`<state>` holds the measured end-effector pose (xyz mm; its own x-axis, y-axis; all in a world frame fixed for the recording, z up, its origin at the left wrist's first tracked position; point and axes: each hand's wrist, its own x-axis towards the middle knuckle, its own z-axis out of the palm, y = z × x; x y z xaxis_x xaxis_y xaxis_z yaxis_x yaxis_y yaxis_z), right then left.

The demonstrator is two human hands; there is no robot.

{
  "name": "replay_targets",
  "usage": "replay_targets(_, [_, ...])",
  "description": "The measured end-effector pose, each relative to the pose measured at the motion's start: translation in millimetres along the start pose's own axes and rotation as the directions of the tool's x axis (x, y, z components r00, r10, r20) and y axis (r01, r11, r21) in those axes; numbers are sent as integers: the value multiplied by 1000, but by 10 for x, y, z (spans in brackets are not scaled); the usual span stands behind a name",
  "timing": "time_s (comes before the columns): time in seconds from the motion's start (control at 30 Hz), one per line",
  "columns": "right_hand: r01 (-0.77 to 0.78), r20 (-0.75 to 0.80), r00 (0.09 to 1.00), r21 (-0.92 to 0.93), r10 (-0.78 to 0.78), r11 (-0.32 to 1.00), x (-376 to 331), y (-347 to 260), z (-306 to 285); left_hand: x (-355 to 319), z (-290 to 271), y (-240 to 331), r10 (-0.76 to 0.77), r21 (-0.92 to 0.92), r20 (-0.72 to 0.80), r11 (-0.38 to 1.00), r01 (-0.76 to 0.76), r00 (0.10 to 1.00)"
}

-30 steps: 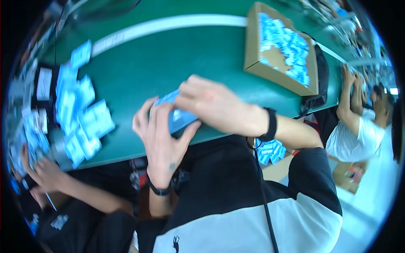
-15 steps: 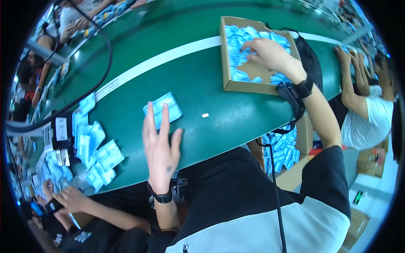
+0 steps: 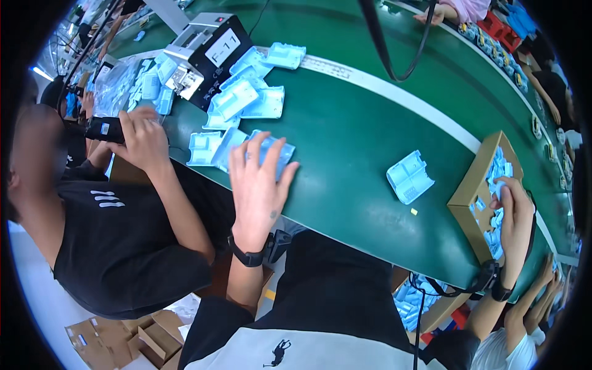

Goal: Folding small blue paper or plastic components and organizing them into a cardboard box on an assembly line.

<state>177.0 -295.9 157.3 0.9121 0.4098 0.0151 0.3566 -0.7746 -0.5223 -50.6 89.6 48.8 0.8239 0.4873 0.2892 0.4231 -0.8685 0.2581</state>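
My left hand (image 3: 256, 185) is over the near end of a heap of light-blue plastic shell halves (image 3: 237, 98), fingers spread and stretched out. Under its fingertips lies one blue shell (image 3: 280, 157), partly hidden; whether they press on it I cannot tell. At the right, my right hand (image 3: 517, 213) is at a shallow cardboard box (image 3: 462, 206) of small blue plastic pieces (image 3: 495, 219). Thumb and fingers are closed on a small blue piece (image 3: 497, 187), mostly covered by the hand. Between both hands, a single blue shell (image 3: 410, 177) rests on the green table.
A black machine with a metal front (image 3: 209, 52) stands behind the heap. A person in black (image 3: 123, 228) works close at my left. A yellow scrap (image 3: 414, 211) lies near the lone shell. Black cables (image 3: 394, 68) hang overhead. Another carton of blue pieces (image 3: 419, 302) is below the table edge.
The view has turned to the left. My left hand has gone from the lone shell to the heap. My right hand, earlier spread inside the box, has closed on a small piece.
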Motion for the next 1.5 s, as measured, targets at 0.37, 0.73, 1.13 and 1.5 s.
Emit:
replay_targets(0.37, [430, 589, 755, -115, -287, 896, -333, -659, 1028, -150, 75, 460, 374, -619, 143, 756, -212, 916])
replay_targets(0.73, [221, 257, 944, -24, -208, 975, -509, -665, 1063, -141, 223, 456, 228, -545, 52, 822, -164, 972])
replay_targets(1.13, [609, 179, 782, -15, -597, 793, -79, -1214, 1584, -214, 284, 433, 249, -687, 86, 716, -124, 965])
replay_targets(1.5, [483, 299, 856, -168, -422, 859, -53, -1333, 1650, -94, 310, 430, 257, -653, 103, 746, -130, 961])
